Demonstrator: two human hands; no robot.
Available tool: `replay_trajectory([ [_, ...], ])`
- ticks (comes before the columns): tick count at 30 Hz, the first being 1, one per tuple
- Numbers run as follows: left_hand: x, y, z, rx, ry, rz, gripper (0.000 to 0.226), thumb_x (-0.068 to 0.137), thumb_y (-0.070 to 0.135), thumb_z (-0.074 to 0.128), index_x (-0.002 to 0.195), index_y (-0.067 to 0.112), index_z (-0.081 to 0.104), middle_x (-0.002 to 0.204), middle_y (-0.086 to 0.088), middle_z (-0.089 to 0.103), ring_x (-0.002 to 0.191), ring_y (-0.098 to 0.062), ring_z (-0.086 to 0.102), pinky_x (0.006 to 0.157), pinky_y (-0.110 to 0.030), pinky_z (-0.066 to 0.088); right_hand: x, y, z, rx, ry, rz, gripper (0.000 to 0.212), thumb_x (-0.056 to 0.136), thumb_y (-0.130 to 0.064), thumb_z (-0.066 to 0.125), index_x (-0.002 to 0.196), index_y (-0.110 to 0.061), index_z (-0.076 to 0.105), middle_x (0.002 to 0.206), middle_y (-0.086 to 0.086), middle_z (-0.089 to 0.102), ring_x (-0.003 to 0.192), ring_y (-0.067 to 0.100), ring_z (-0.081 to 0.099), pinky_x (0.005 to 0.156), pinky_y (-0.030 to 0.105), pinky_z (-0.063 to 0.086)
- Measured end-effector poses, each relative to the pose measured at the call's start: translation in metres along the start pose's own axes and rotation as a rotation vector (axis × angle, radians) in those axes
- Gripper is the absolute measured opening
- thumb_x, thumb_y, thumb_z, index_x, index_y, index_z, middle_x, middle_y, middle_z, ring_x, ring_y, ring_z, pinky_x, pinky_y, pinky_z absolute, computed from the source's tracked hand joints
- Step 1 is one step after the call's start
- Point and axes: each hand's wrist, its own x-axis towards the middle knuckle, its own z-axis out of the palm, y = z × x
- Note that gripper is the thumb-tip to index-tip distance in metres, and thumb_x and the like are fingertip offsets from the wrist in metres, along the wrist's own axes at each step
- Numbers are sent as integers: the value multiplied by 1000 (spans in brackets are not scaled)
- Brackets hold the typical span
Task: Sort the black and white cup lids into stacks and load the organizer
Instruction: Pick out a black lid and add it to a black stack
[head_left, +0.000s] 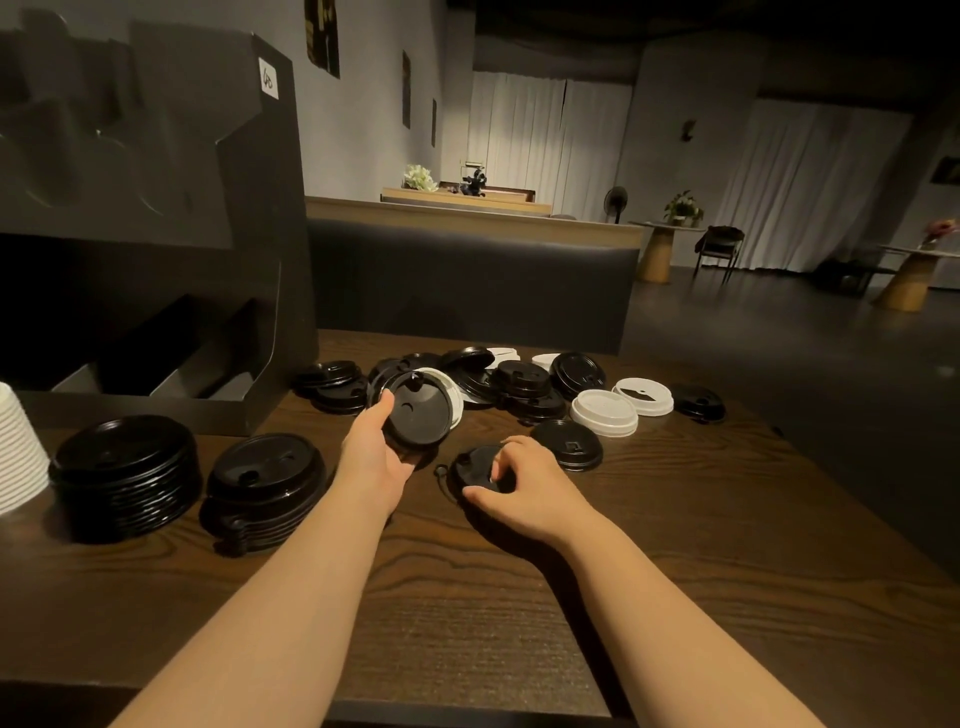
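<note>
My left hand (375, 448) grips a large black lid (415, 410), tilted up off the table, with a white lid (448, 388) just behind it. My right hand (524, 483) curls its fingers over a black lid (475, 464) that lies flat on the wood. Loose black lids (522, 382) and white lids (603, 413) are scattered across the far middle of the table. Two stacks of black lids stand at the left: a tall one (124, 473) and a shorter one (265, 483). The black organizer (156, 218) rises at the back left.
A stack of white lids (18, 452) shows at the far left edge. The wooden table (675, 545) ends at the right, past a lone black lid (696, 402). A dark padded bench back (467, 280) runs behind the table.
</note>
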Motion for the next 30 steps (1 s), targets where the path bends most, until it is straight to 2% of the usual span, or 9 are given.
replay_trajectory([
  [4,-20,-2,7,-14,-82,-2,39,99,23,50,137,14,46,137,-13,53,124,-33,51,95,-46,43,-5,-5,-5,400,354,89,39,82,-30,71,110,-22,45,120,-2,43,113,13,45,89,22,37],
  [7,-33,-16,12,173,-310,-15,28,98,20,50,123,13,60,119,-9,67,116,-27,59,95,-41,46,-7,-12,-4,724,359,111,70,82,-22,72,137,-29,30,139,2,34,123,13,40,94,26,39],
  [10,-36,-29,13,423,-466,24,25,97,24,51,115,18,66,117,-3,70,124,-23,54,112,-47,33,-7,-17,-2,814,353,120,81,84,-19,69,148,-25,19,147,0,20,120,10,34,90,24,36],
  [17,-31,-33,7,531,-549,64,28,95,32,50,113,21,68,121,-4,68,129,-23,50,116,-50,26,-6,-17,-1,961,308,165,62,84,-24,69,136,-29,36,144,3,32,113,13,47,82,22,44],
  [19,-32,-32,6,546,-539,70,26,99,30,46,112,23,68,122,-3,67,131,-23,48,117,-50,24,-9,-17,-3,993,288,154,54,86,-22,67,130,-31,37,123,-5,51,94,3,53,66,11,46],
  [21,-32,-32,5,571,-553,74,28,96,35,49,113,25,68,124,-2,66,132,-24,46,116,-51,24,-9,-14,-4,991,292,138,59,88,-22,65,138,-24,35,98,-20,48,80,-4,49,54,6,44],
  [23,-32,-31,4,586,-565,81,30,95,37,49,116,24,67,124,-1,66,131,-23,48,116,-50,25,-10,-14,-5,980,300,127,56,88,-25,65,136,-23,38,100,-19,49,80,-4,48,59,9,45],
  [27,-35,-32,6,595,-590,89,33,93,40,50,118,24,65,125,-1,66,131,-21,47,117,-47,25,-10,-16,-3,977,306,145,13,87,-29,66,98,-29,58,97,-12,64,91,7,62,81,27,52],
  [30,-38,-34,9,626,-597,113,36,93,47,46,117,28,64,125,1,65,130,-17,49,115,-46,29,-11,-16,-3,991,306,149,11,88,-31,64,95,-22,64,88,-3,71,89,13,68,83,35,56],
])
